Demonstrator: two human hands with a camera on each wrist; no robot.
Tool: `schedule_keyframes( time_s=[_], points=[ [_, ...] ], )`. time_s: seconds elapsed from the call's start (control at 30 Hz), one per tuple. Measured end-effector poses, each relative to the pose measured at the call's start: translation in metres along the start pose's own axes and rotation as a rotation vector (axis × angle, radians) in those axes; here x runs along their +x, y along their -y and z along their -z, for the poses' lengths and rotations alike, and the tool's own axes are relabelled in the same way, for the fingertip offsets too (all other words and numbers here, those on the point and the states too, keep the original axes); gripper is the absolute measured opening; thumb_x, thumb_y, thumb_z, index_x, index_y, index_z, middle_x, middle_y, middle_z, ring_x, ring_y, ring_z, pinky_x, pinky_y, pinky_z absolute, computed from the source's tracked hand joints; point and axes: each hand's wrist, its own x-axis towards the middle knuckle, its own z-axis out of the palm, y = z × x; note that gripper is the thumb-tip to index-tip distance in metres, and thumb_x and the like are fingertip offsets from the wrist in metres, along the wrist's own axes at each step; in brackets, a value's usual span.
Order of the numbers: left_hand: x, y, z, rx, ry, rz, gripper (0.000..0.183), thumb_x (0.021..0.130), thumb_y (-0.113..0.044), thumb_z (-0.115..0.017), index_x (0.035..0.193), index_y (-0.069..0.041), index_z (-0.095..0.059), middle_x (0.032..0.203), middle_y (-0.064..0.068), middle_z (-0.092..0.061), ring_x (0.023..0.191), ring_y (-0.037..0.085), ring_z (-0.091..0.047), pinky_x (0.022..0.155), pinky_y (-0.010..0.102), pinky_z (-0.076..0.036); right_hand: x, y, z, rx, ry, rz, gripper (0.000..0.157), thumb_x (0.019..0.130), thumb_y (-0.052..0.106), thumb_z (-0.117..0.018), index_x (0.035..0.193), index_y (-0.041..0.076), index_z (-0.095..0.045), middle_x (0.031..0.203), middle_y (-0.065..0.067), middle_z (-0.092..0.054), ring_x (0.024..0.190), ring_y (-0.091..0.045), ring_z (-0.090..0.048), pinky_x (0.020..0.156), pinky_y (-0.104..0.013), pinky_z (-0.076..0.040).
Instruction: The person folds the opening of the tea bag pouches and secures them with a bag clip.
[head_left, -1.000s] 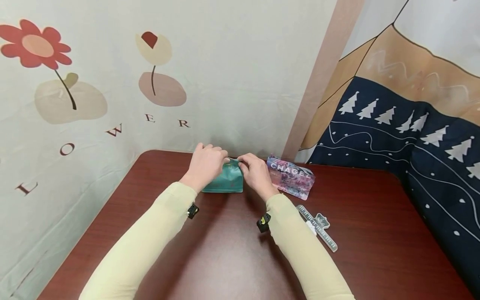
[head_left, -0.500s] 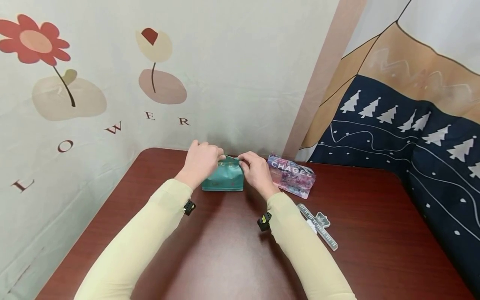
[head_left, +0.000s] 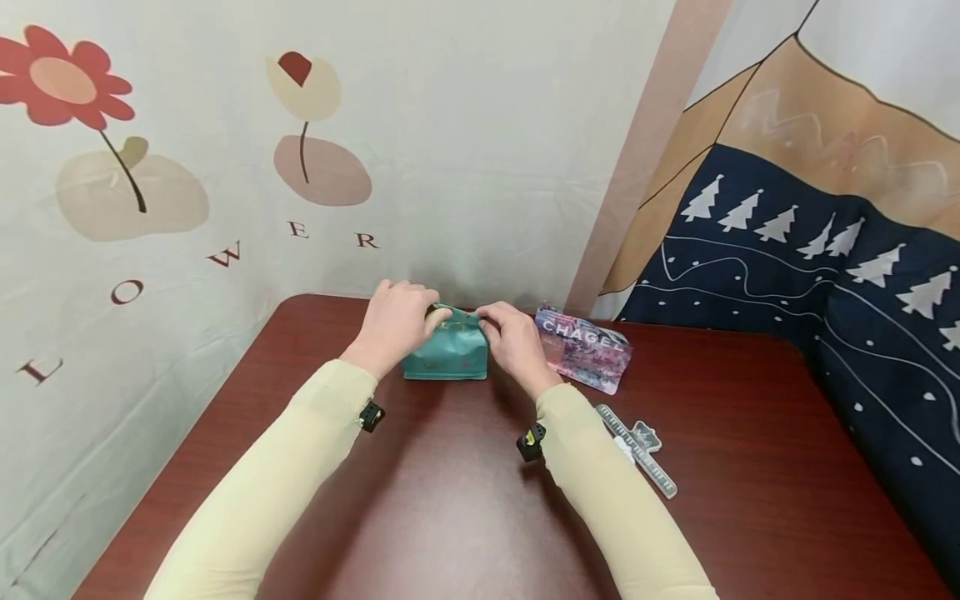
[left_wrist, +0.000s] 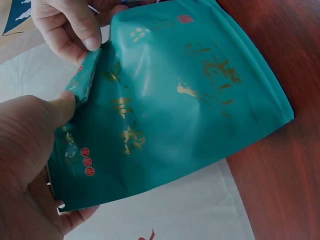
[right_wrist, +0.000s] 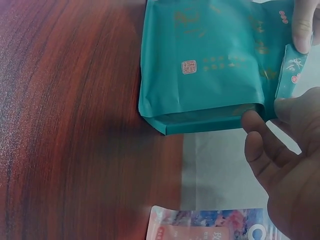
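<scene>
Both forearms reach forward over the table (head_left: 450,500). The left hand (head_left: 393,321) and right hand (head_left: 510,337) pinch the top edge of the teal pouch (head_left: 446,354), which seems to stand upright near the table's far edge.

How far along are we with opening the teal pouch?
Done: the teal foil pouch stands upright on the dark wooden table. In hand: the left hand and right hand pinch its top strip, apparently part torn. Left: freeing the strip; the pink printed pouch lies untouched.
</scene>
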Motion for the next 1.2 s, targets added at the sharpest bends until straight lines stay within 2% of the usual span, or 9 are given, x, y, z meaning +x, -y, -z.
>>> schedule_keyframes(
  time_s=[0.2, 0.43, 0.97, 1.2],
  points=[
    [-0.002, 0.005, -0.005, -0.06, -0.05, -0.042, 0.029, 0.099, -0.033, -0.071, 0.101, -0.004, -0.076, 0.089, 0.011, -0.072, 0.082, 0.035, -0.064, 0.075, 0.047, -0.048, -0.003, 0.002, 0.005, 0.004, 0.04, -0.009, 0.023, 0.099, 0.006, -0.068, 0.12, 0.008, -0.076, 0.116, -0.008, -0.073, 0.107, -0.027, -0.07, 0.093, -0.043, -0.055],
    [0.0, 0.005, -0.011, -0.074, -0.088, -0.052, 0.026, 0.099, -0.031, -0.07, 0.093, -0.007, -0.074, 0.083, 0.008, -0.069, 0.077, 0.033, -0.06, 0.071, 0.045, -0.045, -0.013, 0.0, 0.014, -0.003, 0.068, -0.023, 0.034, 0.098, 0.005, -0.068, 0.132, 0.006, -0.07, 0.125, -0.01, -0.069, 0.098, -0.028, -0.067, 0.087, -0.045, -0.054],
    [0.0, 0.008, -0.015, -0.073, -0.119, -0.063, 0.029, 0.099, -0.031, -0.071, 0.079, -0.01, -0.066, 0.07, 0.004, -0.061, 0.067, 0.028, -0.052, 0.065, 0.041, -0.039, -0.049, -0.01, 0.047, -0.018, 0.127, 0.002, 0.037, 0.097, 0.006, -0.07, 0.134, 0.005, -0.068, 0.127, -0.013, -0.066, 0.088, -0.024, -0.065, 0.078, -0.041, -0.056],
    [-0.001, 0.006, -0.012, -0.084, -0.107, -0.055, 0.03, 0.098, -0.03, -0.072, 0.077, -0.01, -0.064, 0.072, 0.005, -0.062, 0.068, 0.029, -0.053, 0.066, 0.041, -0.038, -0.064, -0.019, 0.061, -0.005, 0.112, 0.036, 0.037, 0.095, 0.004, -0.072, 0.132, 0.002, -0.068, 0.124, -0.017, -0.066, 0.098, -0.033, -0.067, 0.084, -0.046, -0.057]
  ],
)
